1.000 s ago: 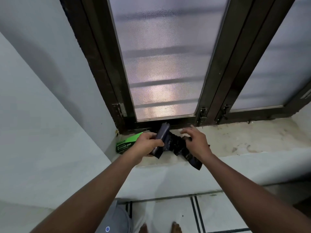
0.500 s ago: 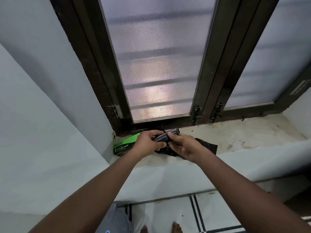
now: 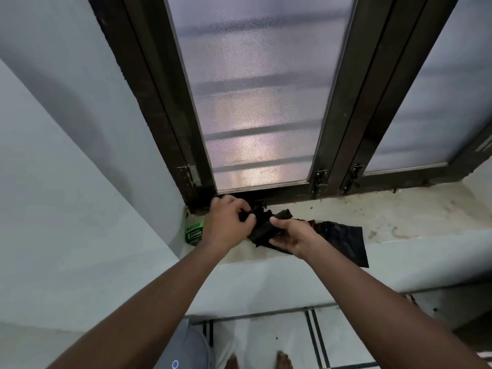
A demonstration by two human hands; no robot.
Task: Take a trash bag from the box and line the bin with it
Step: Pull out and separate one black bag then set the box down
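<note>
A black trash bag [image 3: 343, 242] lies partly unrolled on the window sill [image 3: 399, 211], its loose end hanging over the sill's front edge at the right. My left hand [image 3: 226, 225] grips the bunched end of the bag close to the window frame. My right hand [image 3: 291, 235] holds the bag just right of it, palm turned up. The green garbage bag box [image 3: 194, 232] stands in the sill's left corner, mostly hidden behind my left wrist. No bin is in view.
A dark-framed window [image 3: 255, 102] with frosted panes rises behind the sill, with latches [image 3: 320, 179] at its base. A pale wall [image 3: 66, 182] closes the left side. Tiled floor [image 3: 266, 339] and my bare feet [image 3: 285, 362] are below.
The bag has been pulled out further to the right, and its free end now drapes over the sill edge. My hands have drawn slightly apart along it.
</note>
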